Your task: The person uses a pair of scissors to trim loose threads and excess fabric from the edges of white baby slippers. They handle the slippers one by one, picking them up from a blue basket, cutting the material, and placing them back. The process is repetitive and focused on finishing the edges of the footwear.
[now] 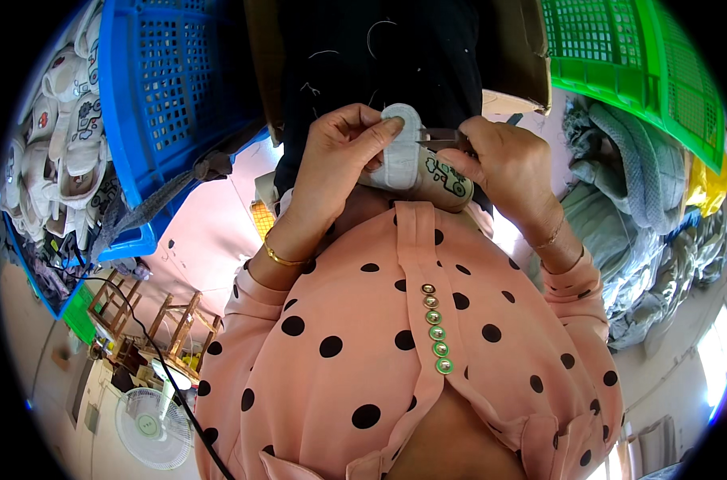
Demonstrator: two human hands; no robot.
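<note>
Over my lap, my left hand [331, 156] pinches a small pale cloth shoe [401, 156] between thumb and fingers. Its light grey sole faces up, and a dark vehicle print shows on the cream side nearer my right hand. My right hand [511, 160] is closed around small dark metal scissors [439, 139]. Their tips point left and reach the edge of the sole; the fingers cover most of the handles. Loose pale threads [323, 54] lie on my dark trousers [355, 76].
On the left, a blue plastic basket [123, 104] stands beside a heap of similar shoes [67, 144]. A cardboard box [515, 56] and a green basket [667, 72] are at the far right, with grey cloth pieces [627, 216] below. Wooden stools [175, 324] and a white fan [151, 428] are lower left.
</note>
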